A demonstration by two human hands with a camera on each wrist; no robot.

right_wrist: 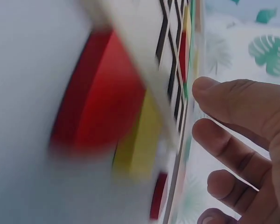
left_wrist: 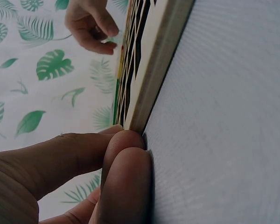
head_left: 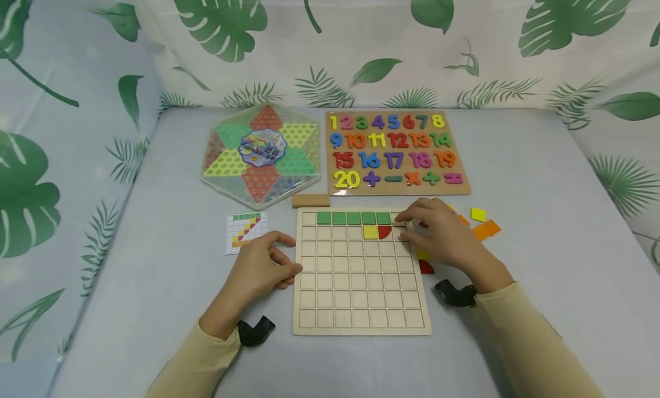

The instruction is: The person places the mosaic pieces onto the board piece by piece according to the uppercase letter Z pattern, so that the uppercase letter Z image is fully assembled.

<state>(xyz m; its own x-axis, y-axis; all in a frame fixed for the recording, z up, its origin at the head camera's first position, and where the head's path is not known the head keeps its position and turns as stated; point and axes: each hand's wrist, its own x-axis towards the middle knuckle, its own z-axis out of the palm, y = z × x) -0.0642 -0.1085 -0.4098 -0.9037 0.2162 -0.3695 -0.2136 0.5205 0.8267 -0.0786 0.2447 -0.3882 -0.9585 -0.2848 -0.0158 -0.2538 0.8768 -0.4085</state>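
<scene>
A wooden grid board (head_left: pixel 362 331) has a row of green squares (head_left: pixel 353 218) near its top. Below their right end, a yellow square (head_left: pixel 370 232) and a red quarter-round piece (head_left: pixel 384 232) sit side by side in cells. My left hand (head_left: pixel 260 266) touches the board's left edge; in the left wrist view its fingertips (left_wrist: pixel 126 158) rest against the wooden side (left_wrist: pixel 151 70). Over the board's upper right corner is my right hand (head_left: pixel 438 232), thumb and forefinger apart. The right wrist view shows nothing between those fingers (right_wrist: pixel 212 135).
Loose pieces lie right of the board, including a yellow square (head_left: pixel 478 214), orange pieces (head_left: pixel 487 230) and a red piece (head_left: pixel 425 267). A pattern card (head_left: pixel 232 232) is at left. Behind are a wooden strip (head_left: pixel 311 201), a star game board (head_left: pixel 263 183) and a number board (head_left: pixel 397 189).
</scene>
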